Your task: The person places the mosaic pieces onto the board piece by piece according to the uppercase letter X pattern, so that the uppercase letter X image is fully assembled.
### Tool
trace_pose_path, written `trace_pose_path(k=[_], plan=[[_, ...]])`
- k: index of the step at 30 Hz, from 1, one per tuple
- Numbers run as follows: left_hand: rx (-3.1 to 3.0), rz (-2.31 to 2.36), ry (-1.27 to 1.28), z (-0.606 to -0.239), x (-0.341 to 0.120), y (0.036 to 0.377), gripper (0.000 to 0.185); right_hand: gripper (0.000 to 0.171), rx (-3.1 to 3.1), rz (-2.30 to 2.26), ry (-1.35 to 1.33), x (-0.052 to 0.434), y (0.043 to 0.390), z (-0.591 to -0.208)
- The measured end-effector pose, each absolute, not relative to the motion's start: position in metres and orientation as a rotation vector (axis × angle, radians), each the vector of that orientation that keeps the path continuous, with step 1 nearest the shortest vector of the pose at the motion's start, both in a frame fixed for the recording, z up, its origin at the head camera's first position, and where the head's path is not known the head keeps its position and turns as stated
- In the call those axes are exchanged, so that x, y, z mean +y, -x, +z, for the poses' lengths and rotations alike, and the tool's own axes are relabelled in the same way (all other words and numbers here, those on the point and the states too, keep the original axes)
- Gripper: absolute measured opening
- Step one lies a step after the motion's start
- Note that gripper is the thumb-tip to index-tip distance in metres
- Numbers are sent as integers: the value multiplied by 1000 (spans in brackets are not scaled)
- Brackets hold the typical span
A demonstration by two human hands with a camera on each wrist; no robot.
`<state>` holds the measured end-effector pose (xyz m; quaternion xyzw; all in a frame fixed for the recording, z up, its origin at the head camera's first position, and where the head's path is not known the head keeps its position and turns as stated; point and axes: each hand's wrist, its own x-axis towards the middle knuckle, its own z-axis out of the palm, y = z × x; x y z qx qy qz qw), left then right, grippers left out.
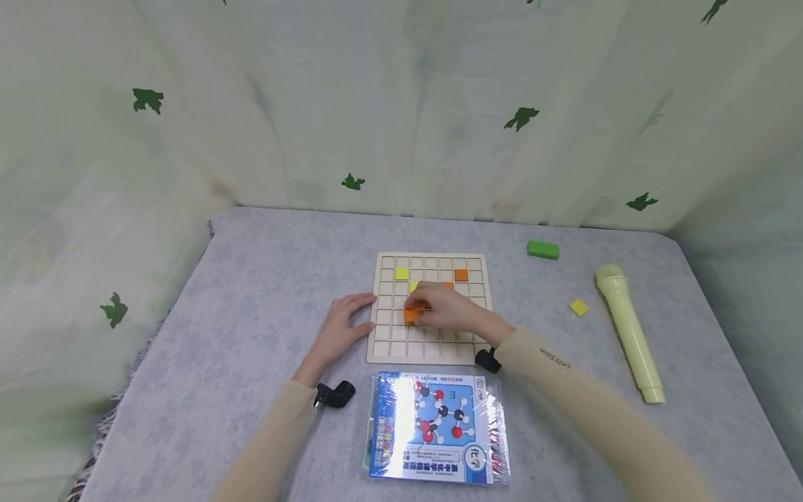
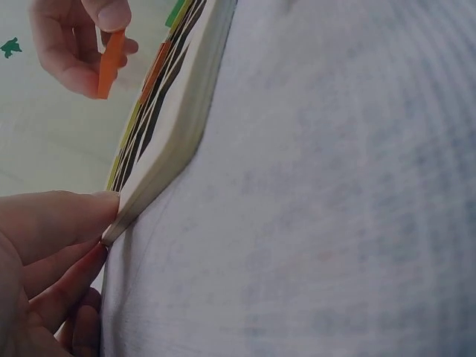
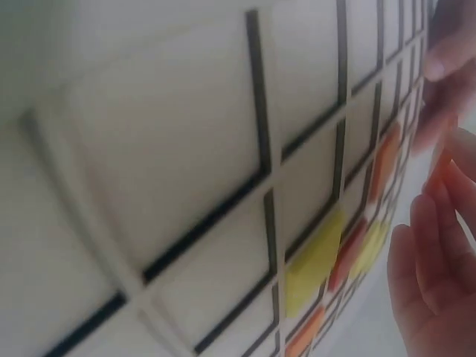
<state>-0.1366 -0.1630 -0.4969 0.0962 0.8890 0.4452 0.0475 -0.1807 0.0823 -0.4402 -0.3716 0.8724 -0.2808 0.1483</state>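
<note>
A pale wooden grid board (image 1: 389,348) lies on the cloth-covered table, with yellow tiles (image 1: 402,274) and orange tiles (image 1: 461,275) in some of its squares. Above the board's middle, my right hand (image 1: 448,308) pinches an orange tile (image 2: 111,65) between thumb and fingers, the tile standing on edge. That hand covers part of the grid. My left hand (image 1: 341,328) rests at the board's left side, its fingertips and thumb touching the rim. In the right wrist view, several coloured tiles (image 3: 316,260) sit on the grid.
Below the board lies a plastic-wrapped blue and white pack (image 1: 433,429) printed with molecule models. To the right are a green block (image 1: 543,249), a loose yellow tile (image 1: 579,307) and a long cream microphone-shaped stick (image 1: 630,335). A pale curtain (image 1: 401,104) hangs behind the table.
</note>
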Motion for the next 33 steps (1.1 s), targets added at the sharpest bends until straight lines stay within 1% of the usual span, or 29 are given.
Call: trace_pose_path(k=[4,14,17,21,26,33], plan=[[2714,1357,-309,-497,-163,137,50,22,2481,-713,1130,71,179,-445],[2707,1379,-330,-497,-163,137,50,19,2465,-582,1176,56,176,-450],[2716,1380,-338,-497,-163,137,50,19,2462,-577,1200,56,176,-453],[2722,1378,-341,-498,-164,137,50,16,2463,-657,1142,63,176,-450],[2713,1372,-310,-498,-162,137,50,15,2511,-861,974,94,179,-440],[2712,1359,-277,-498,-161,137,50,18,2677,-1108,673,187,184,-449]])
